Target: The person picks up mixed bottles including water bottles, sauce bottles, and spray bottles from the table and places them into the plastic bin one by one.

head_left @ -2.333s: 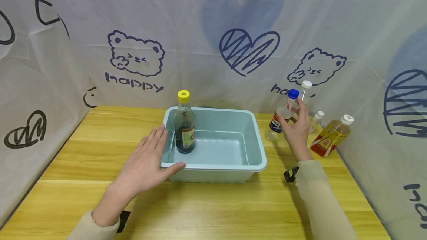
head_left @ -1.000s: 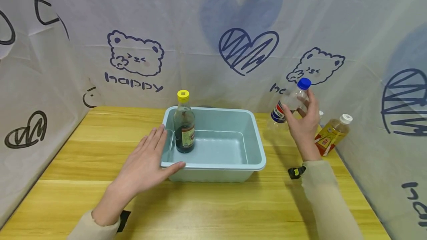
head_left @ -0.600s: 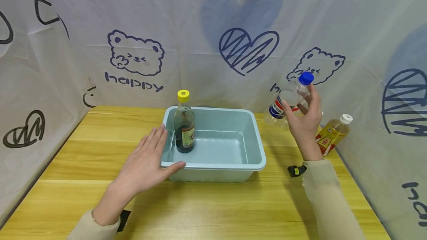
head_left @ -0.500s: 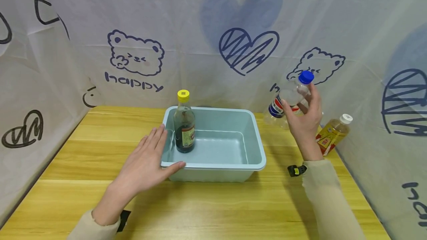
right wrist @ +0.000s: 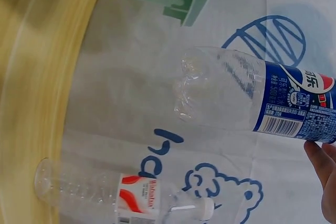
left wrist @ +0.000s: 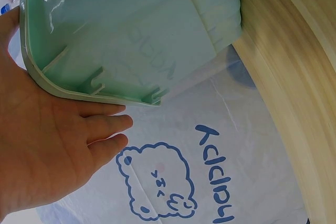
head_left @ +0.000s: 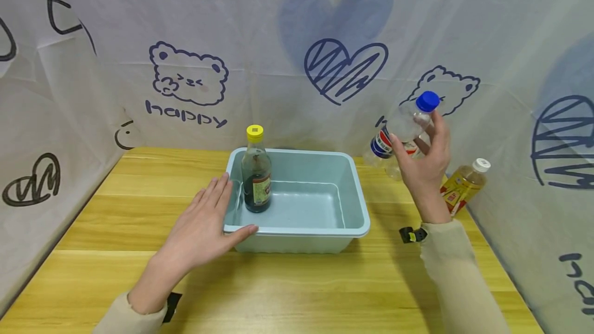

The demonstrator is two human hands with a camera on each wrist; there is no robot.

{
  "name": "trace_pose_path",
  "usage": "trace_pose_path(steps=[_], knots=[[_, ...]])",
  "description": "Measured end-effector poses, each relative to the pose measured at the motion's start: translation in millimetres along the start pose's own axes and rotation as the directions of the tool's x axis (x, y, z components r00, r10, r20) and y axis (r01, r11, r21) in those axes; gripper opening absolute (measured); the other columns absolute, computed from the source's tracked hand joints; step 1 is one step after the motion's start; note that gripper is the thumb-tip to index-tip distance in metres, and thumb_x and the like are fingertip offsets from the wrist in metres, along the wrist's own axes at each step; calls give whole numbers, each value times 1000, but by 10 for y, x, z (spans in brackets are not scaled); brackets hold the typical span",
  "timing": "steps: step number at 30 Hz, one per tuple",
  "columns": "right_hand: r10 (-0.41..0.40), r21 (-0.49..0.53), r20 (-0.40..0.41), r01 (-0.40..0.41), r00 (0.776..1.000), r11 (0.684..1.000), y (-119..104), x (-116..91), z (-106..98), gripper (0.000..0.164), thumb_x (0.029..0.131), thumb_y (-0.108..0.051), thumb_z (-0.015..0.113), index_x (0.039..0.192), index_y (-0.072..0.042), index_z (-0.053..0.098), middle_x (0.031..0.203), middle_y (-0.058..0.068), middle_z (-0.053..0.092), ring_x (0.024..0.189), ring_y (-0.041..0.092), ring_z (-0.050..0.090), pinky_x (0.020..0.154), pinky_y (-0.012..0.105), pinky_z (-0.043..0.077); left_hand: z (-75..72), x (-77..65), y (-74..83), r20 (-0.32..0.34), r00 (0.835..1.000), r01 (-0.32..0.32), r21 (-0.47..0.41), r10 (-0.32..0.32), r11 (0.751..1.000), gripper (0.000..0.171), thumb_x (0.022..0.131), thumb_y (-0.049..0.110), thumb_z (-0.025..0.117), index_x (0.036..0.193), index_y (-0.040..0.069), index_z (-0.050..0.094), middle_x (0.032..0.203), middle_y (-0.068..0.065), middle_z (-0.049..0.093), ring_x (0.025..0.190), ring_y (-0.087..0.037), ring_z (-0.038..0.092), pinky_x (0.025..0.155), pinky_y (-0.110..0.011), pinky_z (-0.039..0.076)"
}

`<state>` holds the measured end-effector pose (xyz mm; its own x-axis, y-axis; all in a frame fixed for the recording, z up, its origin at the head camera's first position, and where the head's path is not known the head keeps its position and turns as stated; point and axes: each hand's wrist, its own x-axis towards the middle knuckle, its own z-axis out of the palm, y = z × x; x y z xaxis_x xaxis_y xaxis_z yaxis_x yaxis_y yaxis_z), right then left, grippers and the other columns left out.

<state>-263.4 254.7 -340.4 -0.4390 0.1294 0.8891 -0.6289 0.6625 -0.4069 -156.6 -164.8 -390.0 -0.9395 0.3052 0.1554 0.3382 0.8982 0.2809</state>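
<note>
The clear plastic bottle with a blue screw cap and a blue, red and white label [head_left: 402, 123] is tilted in the air above the far right of the worktop [head_left: 297, 293], its cap end leaning right. The fingers and thumb of the right hand [head_left: 424, 161] grasp it round the side. Just beyond stands a clear plastic bottle with a white cap and a red-and-white label [right wrist: 137, 199]. Nearer and to the right is an amber bottle with a white cap and yellow-red label [head_left: 464, 187]. Left of them sits a pale blue rectangular plastic tub [head_left: 297, 232]; a dark-filled bottle with a yellow cap [head_left: 257, 179] stands upright in its left end. The left hand [head_left: 199, 228], fingers straight and grasping nothing, rests against the tub's near left corner.
</note>
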Motion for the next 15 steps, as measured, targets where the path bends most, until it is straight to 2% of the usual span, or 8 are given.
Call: trace_pose_path(steps=[5, 11, 15], knots=[[-10, 25, -8, 10, 1000, 1000, -79, 45, 13, 76, 89, -10, 82, 154, -5, 43, 153, -2, 52, 131, 25, 61, 98, 19, 55, -2, 2, -1, 3, 1000, 3, -1, -3, 1000, 118, 91, 86, 42, 162, -6, 19, 173, -21, 9, 158, -43, 14, 127, -59, 18], [-11, 30, 16, 10, 1000, 999, -191, 76, 19, 79, 88, -9, 83, 154, -3, 41, 155, 1, 50, 132, 24, 60, 99, 22, 54, -5, -2, -3, -2, 1000, 1, -4, -1, 1000, 117, 92, 85, 42, 162, -6, 19, 172, -21, 10, 158, -43, 15, 126, -60, 19], [-38, 37, 28, 37, 999, 999, -223, 91, 55, 79, 88, -9, 83, 154, -3, 41, 154, 4, 50, 132, 25, 60, 99, 21, 54, -1, -2, -1, -2, 1000, 2, -5, -2, 1000, 118, 92, 85, 42, 162, -6, 20, 172, -21, 10, 157, -43, 16, 127, -60, 19]])
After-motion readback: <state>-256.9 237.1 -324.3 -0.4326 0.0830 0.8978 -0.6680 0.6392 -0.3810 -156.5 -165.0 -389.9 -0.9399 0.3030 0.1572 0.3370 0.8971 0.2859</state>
